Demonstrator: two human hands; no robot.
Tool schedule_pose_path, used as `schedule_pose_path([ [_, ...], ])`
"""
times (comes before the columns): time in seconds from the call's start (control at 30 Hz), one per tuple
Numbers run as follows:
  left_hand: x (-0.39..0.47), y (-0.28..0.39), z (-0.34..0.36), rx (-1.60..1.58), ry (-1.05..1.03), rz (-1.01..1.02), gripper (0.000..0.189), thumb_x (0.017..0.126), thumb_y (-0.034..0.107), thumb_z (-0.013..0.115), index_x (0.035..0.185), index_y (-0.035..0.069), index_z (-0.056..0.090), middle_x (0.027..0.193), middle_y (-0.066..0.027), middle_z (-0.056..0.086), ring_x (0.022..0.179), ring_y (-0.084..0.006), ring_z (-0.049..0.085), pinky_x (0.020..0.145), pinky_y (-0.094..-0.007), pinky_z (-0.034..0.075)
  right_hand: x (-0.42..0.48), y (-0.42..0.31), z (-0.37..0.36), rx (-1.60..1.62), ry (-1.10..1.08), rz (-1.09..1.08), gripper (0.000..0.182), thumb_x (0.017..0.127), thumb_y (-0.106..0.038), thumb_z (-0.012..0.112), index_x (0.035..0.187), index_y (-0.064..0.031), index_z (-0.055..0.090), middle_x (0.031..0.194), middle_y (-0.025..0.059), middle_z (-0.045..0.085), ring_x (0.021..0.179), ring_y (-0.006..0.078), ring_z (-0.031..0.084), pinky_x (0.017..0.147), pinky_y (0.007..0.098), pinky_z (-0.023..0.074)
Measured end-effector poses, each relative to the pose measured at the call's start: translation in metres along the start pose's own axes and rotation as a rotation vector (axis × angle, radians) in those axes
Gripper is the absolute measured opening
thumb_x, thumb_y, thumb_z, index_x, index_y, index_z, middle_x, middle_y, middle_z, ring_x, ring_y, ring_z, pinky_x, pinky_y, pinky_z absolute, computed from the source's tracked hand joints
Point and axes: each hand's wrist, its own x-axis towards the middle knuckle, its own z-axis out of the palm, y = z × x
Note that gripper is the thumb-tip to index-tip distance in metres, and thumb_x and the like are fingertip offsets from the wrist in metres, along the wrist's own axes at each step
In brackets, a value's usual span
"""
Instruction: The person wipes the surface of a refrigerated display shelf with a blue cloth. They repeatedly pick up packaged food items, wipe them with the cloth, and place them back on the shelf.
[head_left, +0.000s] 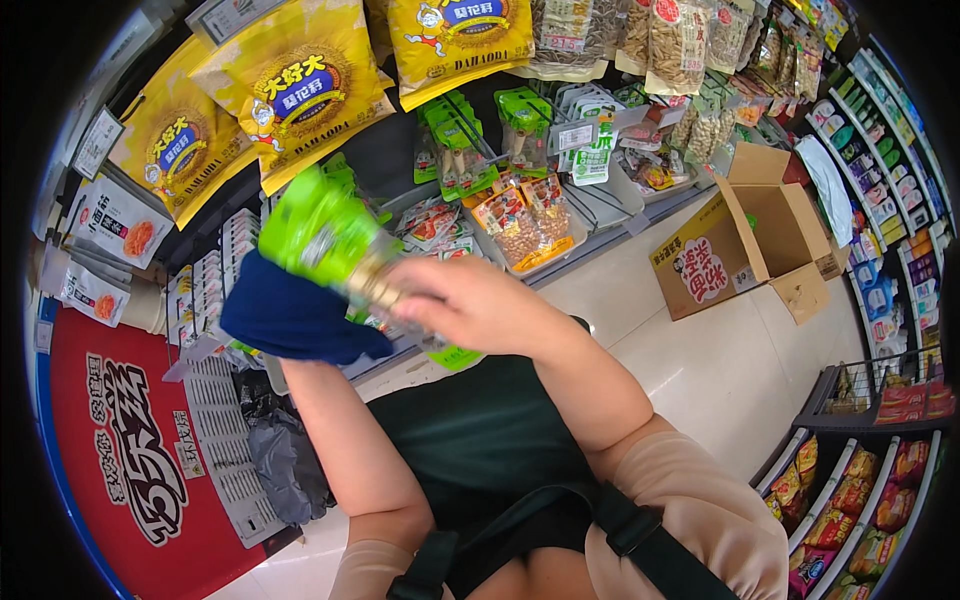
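My right hand (457, 304) grips a green snack packet (322, 225) with a clear window, blurred by motion, thumb and fingers around its lower half. Dark blue cloth (292, 307) covers my left hand, so its fingers are hidden; only the left wrist (304, 369) shows below. The packet's upper part overlaps the cloth in view; whether they touch I cannot tell. Beyond the hands, similar green packets (456, 146) hang on shelf hooks. Just past my right hand, orange-trimmed peanut packets (517, 221) fill a white tray.
Large yellow sunflower-seed bags (300, 90) overhang the shelf. An open cardboard box (697, 255) stands on the tiled floor at right, near stocked shelves (885, 150). Snack racks (832, 517) occupy the lower right. A dark plastic bag (285, 465) lies beside a red panel (97, 420).
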Motion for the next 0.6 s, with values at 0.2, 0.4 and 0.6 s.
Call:
schedule_pose_path([
  [0.2,-0.008,-0.019,0.010,0.011,-0.104,-0.012,0.034,0.089,0.021,0.055,0.118,0.002,0.051,0.109,-0.0138,0.059,0.096,-0.0227,0.061,0.082,-0.0350,0.051,0.004,0.011,0.043,0.089,0.156,0.077,0.020,0.083,-0.013,0.059,0.098,-0.0010,0.053,0.080,0.0170,0.064,0.074,0.0316,0.064,0.065,0.0359,0.0493],
  [0.4,-0.005,-0.038,0.017,0.225,0.121,0.029,0.033,0.093,0.028,0.048,0.112,0.001,0.053,0.104,-0.0119,0.061,0.090,-0.0231,0.062,0.079,-0.0366,0.051,0.009,0.017,0.040,0.238,0.228,0.149,0.016,0.080,-0.016,0.061,0.090,-0.0029,0.058,0.076,0.0185,0.063,0.072,0.0364,0.061,0.062,0.0417,0.0476],
  [0.6,-0.008,-0.020,0.008,0.215,0.342,0.014,0.048,0.092,0.049,0.039,0.111,0.007,0.053,0.102,-0.0104,0.061,0.087,-0.0254,0.061,0.076,-0.0393,0.051,0.002,0.014,0.036,-0.095,-0.050,0.125,0.029,0.079,-0.018,0.063,0.105,-0.0064,0.055,0.079,0.0184,0.063,0.076,0.0365,0.061,0.067,0.0447,0.0473],
])
